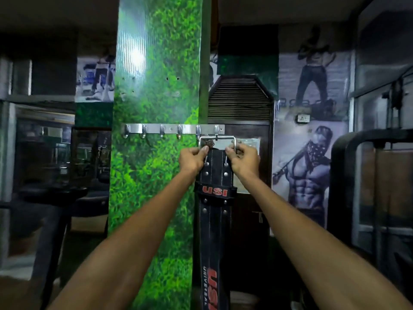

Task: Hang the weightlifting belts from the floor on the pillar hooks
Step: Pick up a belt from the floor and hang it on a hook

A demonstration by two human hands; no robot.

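A black leather weightlifting belt [215, 211] with red USI lettering hangs straight down in front of the green pillar's [154, 153] right edge. Its steel buckle [217, 138] sits at the rightmost hook of the metal hook rail [172, 129]. My left hand [192, 158] pinches the belt's top left corner by the buckle. On the other side, my right hand [244, 159] grips the top right corner and the buckle's right leg. The belt's lower end runs out of the frame's bottom.
The rail's other hooks [144, 131] carry nothing. A dark wooden cabinet [241, 101] with louvres stands right behind the belt. Gym machines [371, 193] stand at the right, a bench and mirrors [55, 198] at the left. Posters cover the back wall.
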